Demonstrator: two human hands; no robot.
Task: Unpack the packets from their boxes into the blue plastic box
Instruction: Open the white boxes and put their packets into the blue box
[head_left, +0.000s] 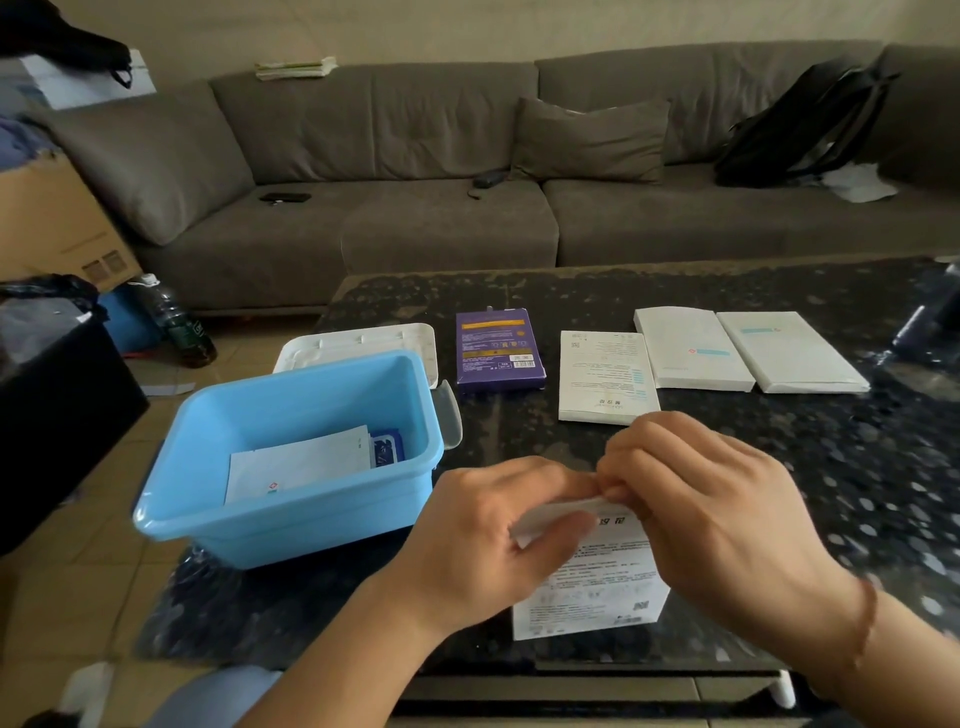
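The left hand (498, 525) and right hand (711, 499) both hold the white box (592, 571), pinching its far flap open. Next, I think, pull the packet out and drop it in the blue box (291, 519) on the left.

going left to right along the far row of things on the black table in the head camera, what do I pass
White lid → purple box → white box with printed text → white box with a red mark → white box at the right end.

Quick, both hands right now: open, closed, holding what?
Left hand: closed on the top end of the white box, thumb and fingers pinching its flap.
Right hand: closed on the same flap, fingers curled in a pinch grip.
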